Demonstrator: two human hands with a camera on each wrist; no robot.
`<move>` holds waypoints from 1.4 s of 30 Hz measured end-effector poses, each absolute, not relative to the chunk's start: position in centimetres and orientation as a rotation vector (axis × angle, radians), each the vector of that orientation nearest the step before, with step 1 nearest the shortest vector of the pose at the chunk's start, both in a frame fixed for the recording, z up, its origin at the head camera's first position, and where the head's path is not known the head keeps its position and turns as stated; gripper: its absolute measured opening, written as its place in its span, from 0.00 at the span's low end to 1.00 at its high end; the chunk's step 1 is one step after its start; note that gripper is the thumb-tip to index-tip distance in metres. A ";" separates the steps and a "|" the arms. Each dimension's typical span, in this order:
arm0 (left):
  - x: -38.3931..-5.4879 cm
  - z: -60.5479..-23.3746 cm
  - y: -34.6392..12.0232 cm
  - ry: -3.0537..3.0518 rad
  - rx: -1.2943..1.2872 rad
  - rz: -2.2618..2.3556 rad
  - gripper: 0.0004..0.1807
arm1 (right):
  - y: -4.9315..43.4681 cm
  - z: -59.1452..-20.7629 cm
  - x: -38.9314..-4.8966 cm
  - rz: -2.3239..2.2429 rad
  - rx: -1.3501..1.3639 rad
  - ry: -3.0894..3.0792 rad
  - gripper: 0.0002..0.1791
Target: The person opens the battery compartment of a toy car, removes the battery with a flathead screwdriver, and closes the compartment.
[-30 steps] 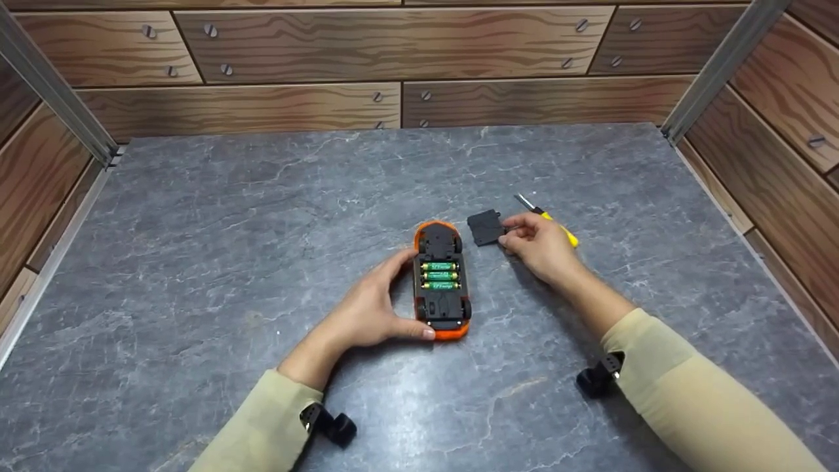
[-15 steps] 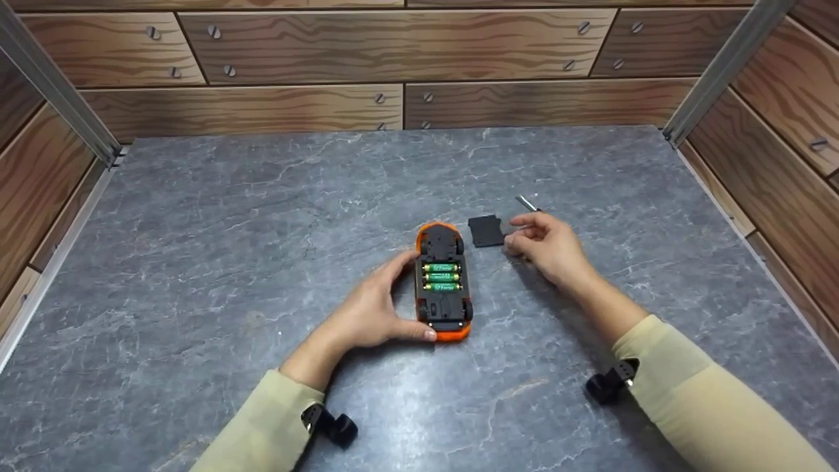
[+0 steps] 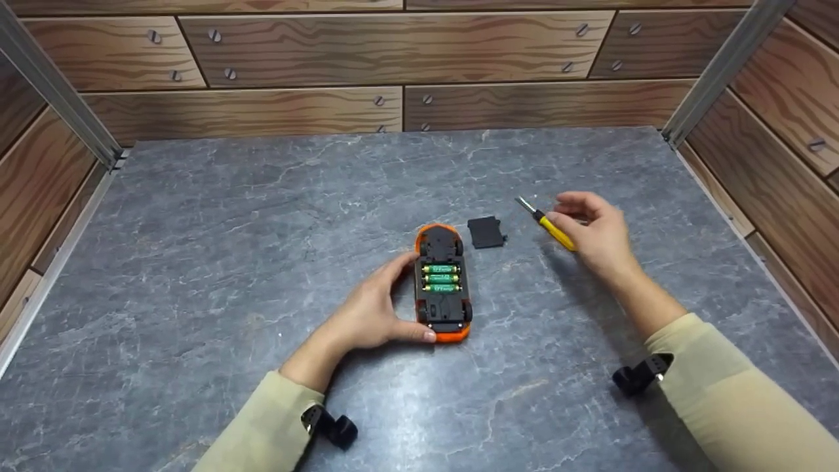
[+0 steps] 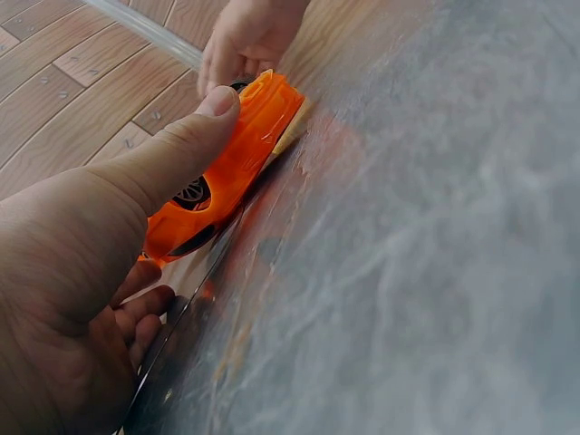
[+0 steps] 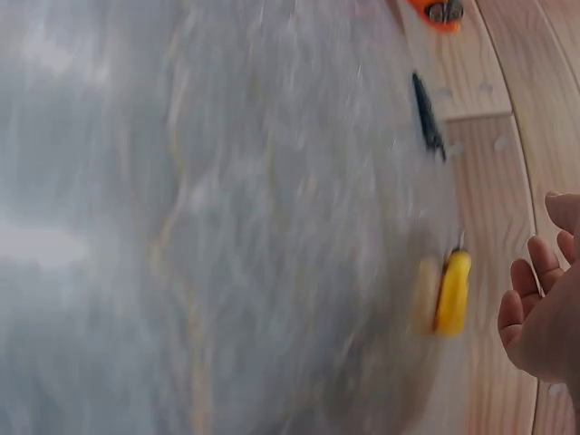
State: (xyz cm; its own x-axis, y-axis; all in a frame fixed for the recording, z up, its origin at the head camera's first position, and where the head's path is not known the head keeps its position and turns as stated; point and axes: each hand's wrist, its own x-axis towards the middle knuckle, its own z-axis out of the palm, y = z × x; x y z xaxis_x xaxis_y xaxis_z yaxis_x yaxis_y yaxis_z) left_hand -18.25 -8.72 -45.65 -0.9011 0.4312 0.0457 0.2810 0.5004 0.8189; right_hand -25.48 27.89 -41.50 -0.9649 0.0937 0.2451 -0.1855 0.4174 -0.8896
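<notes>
An orange toy car (image 3: 443, 282) lies upside down on the table, its battery bay showing several green batteries (image 3: 442, 278). My left hand (image 3: 370, 308) holds the car from the left, thumb at the near end and fingers at the far end. In the left wrist view, the thumb presses against the orange body (image 4: 245, 154). The black battery cover (image 3: 486, 232) lies flat to the right of the car. My right hand (image 3: 596, 233) hovers beside a yellow-handled screwdriver (image 3: 557, 233), its fingers loosely bent around nothing. The right wrist view shows a gap between this hand (image 5: 548, 308) and the screwdriver (image 5: 453, 294).
The grey marbled table (image 3: 262, 216) carries these things. Wood-patterned walls (image 3: 393, 49) stand at the back and sides, with metal posts (image 3: 721, 65) at the corners.
My right hand has let go of the battery cover, leaving it on the table, and moved right to the screwdriver. The left hand and the car have stayed put.
</notes>
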 end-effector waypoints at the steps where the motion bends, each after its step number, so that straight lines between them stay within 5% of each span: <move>1: -18.2 -45.7 -8.7 2.574 0.617 1.360 0.72 | 28.3 -41.7 -25.6 1.561 0.058 -2.436 0.23; 22: -18.3 -45.7 -8.6 2.562 0.630 1.373 0.72 | 30.2 -43.9 -26.6 1.587 0.005 -2.686 0.31; 42: -18.3 -45.7 -8.7 2.562 0.614 1.375 0.72 | 29.6 -44.2 -27.2 1.242 0.077 -2.798 0.26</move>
